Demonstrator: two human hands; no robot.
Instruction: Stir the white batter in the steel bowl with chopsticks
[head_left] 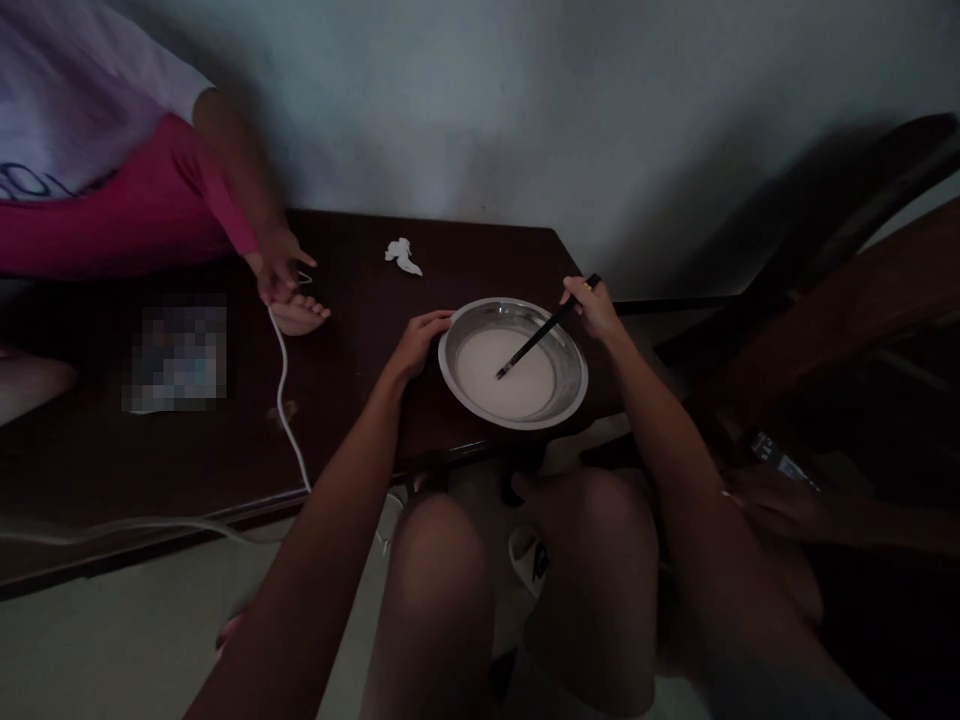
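A round metal bowl (570, 385) holding a white liquid sits near the front edge of a dark wooden table (360, 380). My left hand (417, 340) grips the bowl's left rim, fingers curled over it. My right hand (594, 306) is closed on a pair of dark chopsticks (538, 340), whose tips dip into the white liquid near the bowl's middle.
Another person in a white and pink top sits at the far left, a hand (279, 266) and a foot (300, 314) on the table. A white cable (286, 400) runs across the table and off its front. A crumpled white tissue (403, 255) lies behind the bowl. Wooden furniture (862, 290) stands right.
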